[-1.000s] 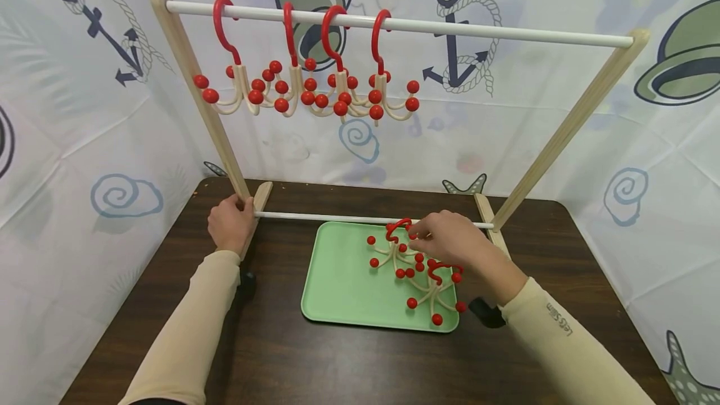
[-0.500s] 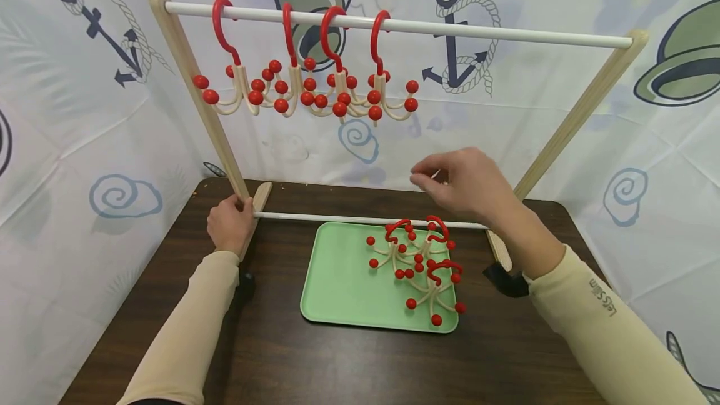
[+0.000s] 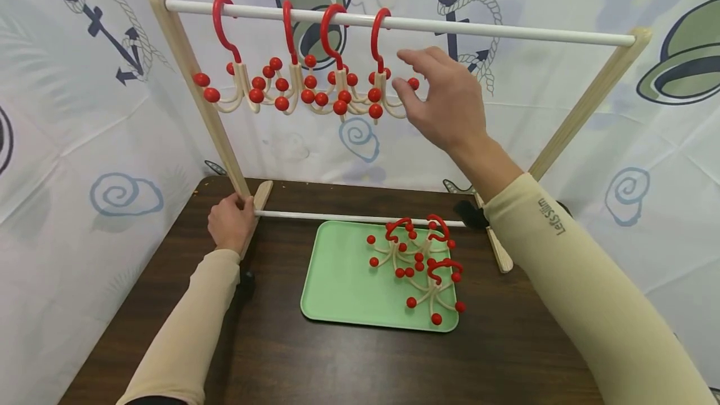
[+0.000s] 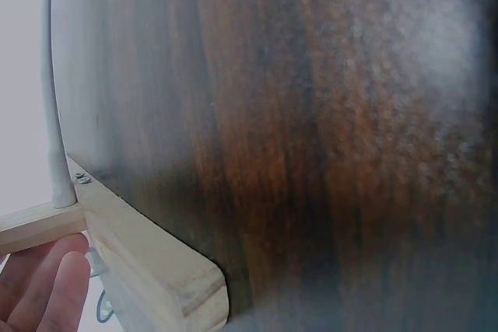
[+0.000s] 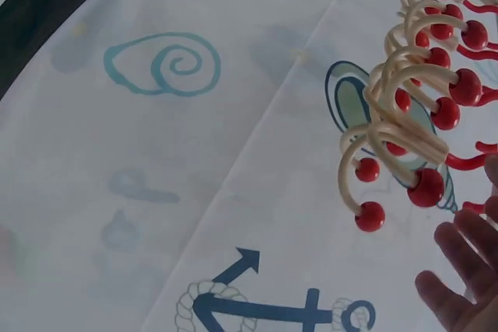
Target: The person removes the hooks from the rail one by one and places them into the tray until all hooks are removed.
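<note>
A wooden rack [image 3: 185, 74] stands on the dark table [image 3: 315, 355], and the left hand [image 3: 230, 224] grips its leg at 9 o'clock. The right hand [image 3: 444, 102], fingers spread and holding nothing, is just beside the rightmost of four hanging red hooks [image 3: 382, 74] at 12 o'clock. Three more hooks [image 3: 419, 264] lie on the green tray [image 3: 343, 286].

The right sleeve [image 3: 568, 255] reads, apparently, "Let's Slim".

Dark brown wooden table [image 3: 349, 355], grain visible, rounded far corners. On it: a light wooden rack [image 3: 185, 74] standing on two flat feet joined by a white lower bar [image 3: 349, 219], and just in front, a pale green tray [image 3: 343, 280] lying flat near the middle, red-and-cream hooks [image 3: 419, 264] heaped on its right half.
</note>
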Motion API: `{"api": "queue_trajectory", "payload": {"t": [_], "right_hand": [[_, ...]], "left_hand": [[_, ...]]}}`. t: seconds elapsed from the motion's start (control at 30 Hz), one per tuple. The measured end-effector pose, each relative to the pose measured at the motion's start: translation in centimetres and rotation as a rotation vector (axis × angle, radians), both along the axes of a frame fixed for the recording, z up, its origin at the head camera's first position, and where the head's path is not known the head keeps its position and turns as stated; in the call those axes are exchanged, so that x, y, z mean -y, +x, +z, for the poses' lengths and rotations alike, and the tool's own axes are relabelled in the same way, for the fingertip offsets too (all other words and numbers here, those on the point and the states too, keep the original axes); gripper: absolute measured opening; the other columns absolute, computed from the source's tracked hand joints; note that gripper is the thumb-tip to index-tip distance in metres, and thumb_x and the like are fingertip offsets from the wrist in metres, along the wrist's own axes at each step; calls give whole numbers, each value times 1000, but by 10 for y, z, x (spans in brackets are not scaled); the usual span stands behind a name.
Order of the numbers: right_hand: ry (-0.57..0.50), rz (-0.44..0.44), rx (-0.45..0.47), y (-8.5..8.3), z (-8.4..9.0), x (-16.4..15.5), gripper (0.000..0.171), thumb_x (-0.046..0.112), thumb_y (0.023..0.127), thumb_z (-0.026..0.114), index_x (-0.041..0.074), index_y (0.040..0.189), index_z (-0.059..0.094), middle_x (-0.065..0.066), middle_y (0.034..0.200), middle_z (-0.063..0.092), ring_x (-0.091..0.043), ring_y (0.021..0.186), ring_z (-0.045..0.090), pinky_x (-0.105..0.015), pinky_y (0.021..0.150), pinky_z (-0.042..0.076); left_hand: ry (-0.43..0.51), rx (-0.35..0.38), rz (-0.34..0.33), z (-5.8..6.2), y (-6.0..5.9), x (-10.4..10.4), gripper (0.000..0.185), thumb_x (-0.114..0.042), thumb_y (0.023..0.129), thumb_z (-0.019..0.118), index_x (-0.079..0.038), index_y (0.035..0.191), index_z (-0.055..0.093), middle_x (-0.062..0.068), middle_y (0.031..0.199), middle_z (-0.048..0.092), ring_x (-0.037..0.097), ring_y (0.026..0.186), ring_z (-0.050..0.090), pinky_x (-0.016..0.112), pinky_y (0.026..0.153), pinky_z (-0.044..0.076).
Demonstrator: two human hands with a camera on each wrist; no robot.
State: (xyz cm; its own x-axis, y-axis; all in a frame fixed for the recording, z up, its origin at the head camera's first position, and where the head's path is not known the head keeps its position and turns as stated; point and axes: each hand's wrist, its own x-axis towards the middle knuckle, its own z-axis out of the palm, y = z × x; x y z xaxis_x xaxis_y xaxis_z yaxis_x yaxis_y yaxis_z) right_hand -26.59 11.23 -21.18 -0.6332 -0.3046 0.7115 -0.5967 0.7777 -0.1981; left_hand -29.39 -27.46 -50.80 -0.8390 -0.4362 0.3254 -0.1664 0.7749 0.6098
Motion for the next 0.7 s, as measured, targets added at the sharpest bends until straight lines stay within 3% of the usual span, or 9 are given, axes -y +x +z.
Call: {"api": "queue_trajectory", "payload": {"t": [0.17,0.37,0.7], "right_hand": [[0,-36,184,-9,4,15,55,36,97,59,21,148,45,-1,142,54,-17,125,54,-34,92,48],[-79,-6,317,-17,5,23,51,31,98,59,23,147,47,2,136,59,-14,118,60,-30,91,48],[-114,-38,314,-22,7,29,43,32,97,61,21,139,57,-1,119,69,-13,103,66,-27,86,50]], "left_hand": [[-3,-6,3,0,0,1,33,-33,98,57,-2,98,69,21,86,69,44,79,63,57,69,46],[-3,-4,5,-1,-2,1,35,-35,98,57,-2,97,69,21,85,69,44,78,63,57,69,46],[20,8,5,4,0,-2,34,-34,98,58,-2,97,69,20,84,69,41,77,64,56,68,46]]}}
